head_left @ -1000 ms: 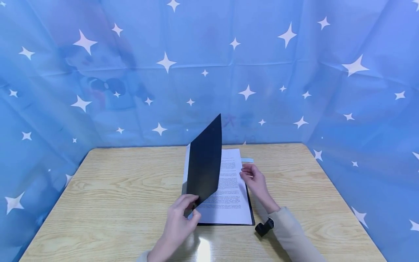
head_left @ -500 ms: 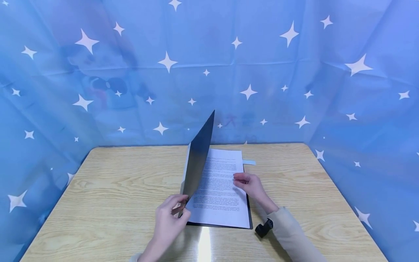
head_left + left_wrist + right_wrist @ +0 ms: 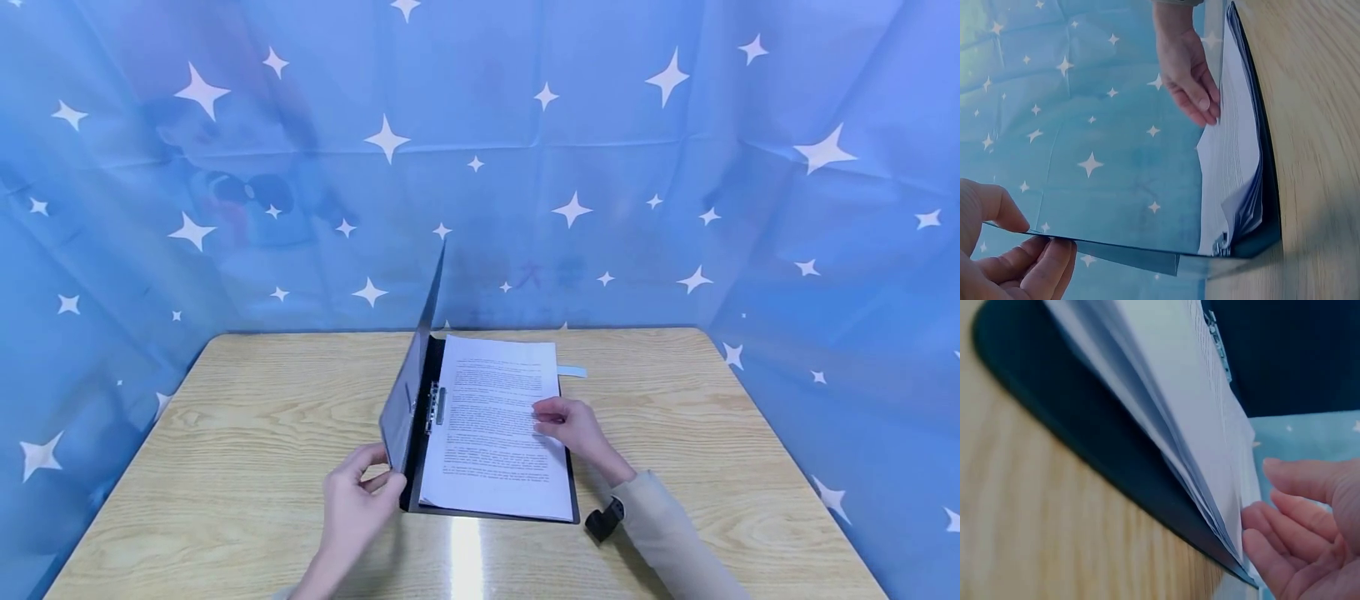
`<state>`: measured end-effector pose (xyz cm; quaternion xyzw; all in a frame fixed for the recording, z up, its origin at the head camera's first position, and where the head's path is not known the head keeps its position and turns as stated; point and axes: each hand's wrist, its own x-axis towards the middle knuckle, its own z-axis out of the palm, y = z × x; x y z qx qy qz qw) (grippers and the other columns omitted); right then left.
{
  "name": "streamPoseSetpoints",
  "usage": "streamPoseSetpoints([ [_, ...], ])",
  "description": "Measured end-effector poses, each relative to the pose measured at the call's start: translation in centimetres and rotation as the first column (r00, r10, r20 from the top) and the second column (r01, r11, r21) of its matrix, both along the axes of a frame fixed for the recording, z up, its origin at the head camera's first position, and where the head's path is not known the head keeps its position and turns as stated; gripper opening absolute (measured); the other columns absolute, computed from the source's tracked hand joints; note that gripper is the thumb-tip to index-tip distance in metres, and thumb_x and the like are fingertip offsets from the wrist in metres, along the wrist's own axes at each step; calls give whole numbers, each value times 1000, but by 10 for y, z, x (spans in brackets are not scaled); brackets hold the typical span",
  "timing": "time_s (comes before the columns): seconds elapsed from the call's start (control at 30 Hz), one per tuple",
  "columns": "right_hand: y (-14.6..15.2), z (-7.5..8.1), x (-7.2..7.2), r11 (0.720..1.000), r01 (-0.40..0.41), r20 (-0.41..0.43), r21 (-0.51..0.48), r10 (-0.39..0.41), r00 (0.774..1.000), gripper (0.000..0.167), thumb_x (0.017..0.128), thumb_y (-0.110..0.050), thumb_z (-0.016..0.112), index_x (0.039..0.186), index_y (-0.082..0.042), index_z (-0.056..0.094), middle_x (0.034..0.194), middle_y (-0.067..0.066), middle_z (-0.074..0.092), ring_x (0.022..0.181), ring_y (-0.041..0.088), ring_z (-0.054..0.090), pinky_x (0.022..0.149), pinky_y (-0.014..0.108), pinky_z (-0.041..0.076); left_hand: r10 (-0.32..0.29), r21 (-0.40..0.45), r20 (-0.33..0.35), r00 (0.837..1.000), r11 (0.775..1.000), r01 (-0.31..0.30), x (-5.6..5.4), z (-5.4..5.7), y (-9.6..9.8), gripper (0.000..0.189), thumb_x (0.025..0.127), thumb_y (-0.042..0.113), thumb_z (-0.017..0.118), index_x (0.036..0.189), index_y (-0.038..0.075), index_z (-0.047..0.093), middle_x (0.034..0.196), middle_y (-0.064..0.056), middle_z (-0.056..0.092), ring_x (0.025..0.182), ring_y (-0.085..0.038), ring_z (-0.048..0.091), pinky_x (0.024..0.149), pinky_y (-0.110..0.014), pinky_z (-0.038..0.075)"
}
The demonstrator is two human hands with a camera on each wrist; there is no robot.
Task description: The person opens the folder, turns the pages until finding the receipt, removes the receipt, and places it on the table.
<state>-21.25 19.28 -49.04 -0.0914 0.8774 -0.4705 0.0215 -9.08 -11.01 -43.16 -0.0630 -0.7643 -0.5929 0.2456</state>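
Observation:
A black folder (image 3: 491, 514) lies on the table with its front cover (image 3: 415, 375) standing nearly upright at the left. My left hand (image 3: 360, 492) pinches the lower edge of that cover between thumb and fingers. Inside is a stack of printed paper (image 3: 495, 433), its near left corner slightly lifted. A metal clip (image 3: 435, 407) sits along the spine, beside the stack's left edge. My right hand (image 3: 576, 429) is at the right side of the stack. In the right wrist view, its thumb is apart from its loosely bent fingers (image 3: 1266, 559), which are against or close to the sheets.
A light blue tab (image 3: 572, 372) sticks out past the folder's upper right side. The wooden table (image 3: 262, 433) extends around the folder. Behind it hangs a blue curtain (image 3: 480, 208) with white stars. A black wrist device (image 3: 604, 521) is on the right sleeve.
My left hand has swung the cover leftward, from leaning over the pages to nearly upright, uncovering the clip. My right hand has moved slightly left and down from the stack's edge onto the page.

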Motion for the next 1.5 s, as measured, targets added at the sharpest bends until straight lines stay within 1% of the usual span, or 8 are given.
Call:
streamPoseSetpoints([
  [0.37, 1, -4, -3, 1000, 5, 9, 14, -5, 1000, 25, 75, 5, 72, 100, 0, 68, 93, 8, 69, 84, 19, 63, 72, 26, 50, 72, 12, 205, 976, 997, -77, 3, 1, -21, 20, 68, -16, 59, 81, -3, 66, 74, -4, 65, 75, -7, 62, 64, -18, 52],
  [0.63, 6, -3, -9, 999, -41, -1, 30, 41, 999, 26, 75, 4, 73, 100, 0, 67, 91, 7, 68, 82, 18, 62, 70, 24, 49, 83, 110, 346, 935, 986, -128, 5, -2, -30, 16, 75, -14, 57, 89, -10, 63, 81, -4, 63, 78, -3, 61, 64, -16, 50],
  [0.9, 14, 0, -15, 997, -77, -15, 19, 77, 997, 28, 75, 3, 72, 103, 2, 66, 92, 10, 68, 83, 20, 62, 70, 23, 48, -2, 350, 416, 909, 923, -158, 4, -14, -36, 17, 80, -15, 50, 95, -14, 56, 79, -5, 57, 68, -7, 60, 65, -21, 52],
  [1.07, 18, -3, -18, 995, -102, -27, 9, 103, 994, 28, 76, 2, 72, 103, 3, 66, 92, 11, 68, 83, 21, 62, 69, 22, 48, -82, 506, 384, 920, 852, -136, 8, -29, -45, 21, 81, -13, 48, 96, -3, 59, 83, -1, 59, 75, -6, 61, 69, -21, 53],
  [1.13, 19, -4, -19, 994, -107, -37, 10, 107, 994, 28, 76, 2, 72, 103, 4, 66, 93, 12, 68, 83, 22, 63, 69, 22, 48, -95, 529, 380, 920, 838, -132, 9, -33, -49, 23, 82, -12, 46, 98, -3, 59, 85, -1, 60, 77, -6, 62, 70, -21, 53],
  [1.2, 19, -6, -20, 994, -105, -45, 16, 106, 993, 28, 76, 2, 72, 103, 4, 66, 93, 12, 68, 83, 22, 63, 69, 22, 48, -87, 523, 407, 909, 838, -154, 10, -33, -51, 25, 82, -13, 46, 103, -7, 56, 87, -1, 60, 78, -5, 62, 71, -22, 52],
  [1.37, 20, -6, -20, 995, -103, -42, 14, 104, 994, 29, 75, 3, 73, 103, 3, 66, 93, 12, 68, 84, 23, 63, 71, 23, 48, -79, 477, 529, 845, 851, -219, 12, -29, -55, 34, 84, -11, 44, 118, -16, 44, 89, -2, 57, 81, -3, 61, 76, -22, 51],
  [1.5, 20, -5, -20, 995, -104, -34, 11, 104, 994, 29, 75, 3, 73, 103, 4, 65, 93, 13, 68, 84, 24, 63, 72, 24, 48, -82, 500, 560, 825, 827, -257, 13, -30, -58, 27, 85, -11, 44, 111, -13, 49, 88, -2, 54, 79, -3, 60, 77, -22, 51],
])
